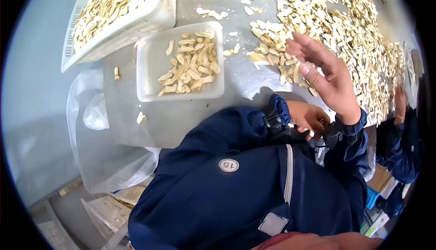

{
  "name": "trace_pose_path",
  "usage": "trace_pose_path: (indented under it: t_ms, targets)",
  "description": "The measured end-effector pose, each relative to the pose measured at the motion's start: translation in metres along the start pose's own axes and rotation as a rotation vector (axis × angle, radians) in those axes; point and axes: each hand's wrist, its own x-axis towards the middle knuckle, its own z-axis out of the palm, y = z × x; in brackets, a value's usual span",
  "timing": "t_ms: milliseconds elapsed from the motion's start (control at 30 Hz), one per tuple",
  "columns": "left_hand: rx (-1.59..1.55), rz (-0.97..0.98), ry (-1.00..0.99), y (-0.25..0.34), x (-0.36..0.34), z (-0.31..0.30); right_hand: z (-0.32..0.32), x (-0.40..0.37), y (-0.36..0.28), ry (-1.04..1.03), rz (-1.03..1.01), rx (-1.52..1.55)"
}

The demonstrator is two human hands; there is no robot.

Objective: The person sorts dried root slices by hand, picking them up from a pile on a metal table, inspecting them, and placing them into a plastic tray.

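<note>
My left hand (310, 117) is closed near the front of my body, below the table's near edge. Its fingers curl around pale dried slices, bits of which show at the fingertips. Over the near side of the big spread of slices hovers my right hand (328, 77), thumb and fingers apart, with nothing visible in it. Just beyond its fingers lie loose pale dried slices (272, 45) on the metal table. A shallow translucent tray (156, 89) to the left of my hands holds longer, curved pale pieces (195, 64).
A white slotted basket (159, 16) full of slices stands at the far left. A clear plastic bag (84, 145) hangs over the table's left edge. Scattered slices dot the metal table (122, 118). Another person's hand (400, 102) is at the far right edge.
</note>
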Motion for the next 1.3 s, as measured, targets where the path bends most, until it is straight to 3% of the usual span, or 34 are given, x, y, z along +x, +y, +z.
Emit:
trace_pose_path:
  t_ms: [33,100,267,367,467,600,667,733,800,867,967,1067,1167,1300]
  targets:
    - [-0.008,0.060,-0.020,-0.005,0.000,-0.001,-0.004,0.004,-0.005,0.019,-0.026,-0.131]
    - [0.010,-0.020,-0.019,-0.003,0.000,-0.002,-0.019,0.006,0.002,0.078,-0.059,-0.301]
    - [0.172,-0.076,-0.086,-0.001,0.003,-0.008,-0.070,-0.076,0.046,0.196,0.490,-0.263]
    - [0.098,-0.096,-0.072,0.001,0.001,-0.008,-0.070,-0.151,0.072,0.361,0.608,-0.238]
    - [0.004,-0.187,-0.006,0.019,-0.002,0.000,-0.064,-0.187,0.065,0.358,0.750,-0.344]
    - [-0.053,-0.213,0.013,0.019,-0.001,0.001,-0.085,-0.205,0.086,0.647,0.682,-0.635]
    - [-0.076,-0.215,0.031,0.019,0.000,0.001,-0.096,-0.196,0.084,0.666,0.742,-0.749]
    - [-0.106,-0.216,0.043,0.016,0.000,0.001,-0.088,-0.179,0.084,0.698,0.563,-0.693]
    - [-0.118,-0.217,0.054,0.017,0.000,0.002,-0.077,-0.162,0.074,0.568,0.547,-0.703]
    - [-0.124,-0.216,0.057,0.018,0.000,0.003,-0.075,-0.161,0.085,0.564,0.481,-0.655]
    - [-0.125,-0.214,0.062,0.017,0.000,0.002,-0.082,-0.176,0.097,0.701,0.562,-0.737]
    - [-0.141,-0.198,0.064,0.015,0.001,0.001,-0.090,-0.183,0.092,0.698,0.599,-0.807]
    - [-0.140,-0.191,0.065,0.016,0.002,0.002,-0.087,-0.169,0.096,0.570,0.285,-1.021]
    - [-0.126,-0.172,0.080,0.018,-0.001,0.002,-0.083,-0.149,0.110,0.479,0.268,-1.020]
